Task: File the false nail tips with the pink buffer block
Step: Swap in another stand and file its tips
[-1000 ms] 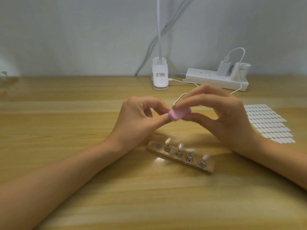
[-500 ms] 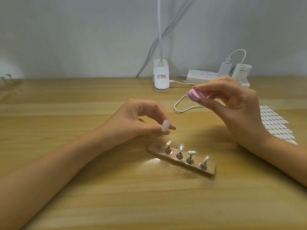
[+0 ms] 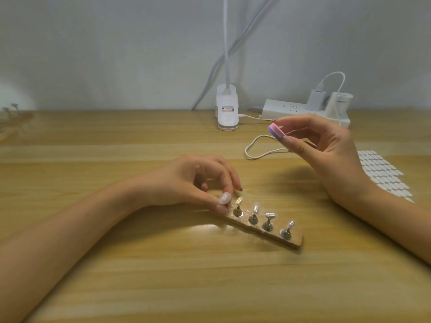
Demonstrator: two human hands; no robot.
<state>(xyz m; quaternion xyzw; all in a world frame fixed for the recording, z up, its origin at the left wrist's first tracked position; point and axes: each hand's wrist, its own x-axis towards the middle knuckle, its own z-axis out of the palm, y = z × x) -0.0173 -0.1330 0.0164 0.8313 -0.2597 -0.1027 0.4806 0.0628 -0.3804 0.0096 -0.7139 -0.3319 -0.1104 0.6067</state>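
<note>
My left hand [image 3: 198,183] pinches a clear false nail tip [image 3: 224,198] between thumb and fingers, low over the left end of the wooden nail stand [image 3: 291,243]. Several metal pegs on that stand each carry a nail tip, such as the one at the right end [image 3: 290,224]. My right hand [image 3: 326,150] is raised to the right and pinches the pink buffer block [image 3: 276,132] between thumb and fingers, well apart from the nail tip.
A white clip lamp base [image 3: 227,110] and a white power strip [image 3: 291,109] with plugged chargers stand at the back of the wooden table [image 3: 163,276]. A white cable [image 3: 254,149] loops beneath my right hand. A sheet of white oval stickers [image 3: 382,171] lies at the right.
The hands have parted. My left hand has lowered the nail tip down to the stand's left end. My right hand has lifted the buffer block up and to the right.
</note>
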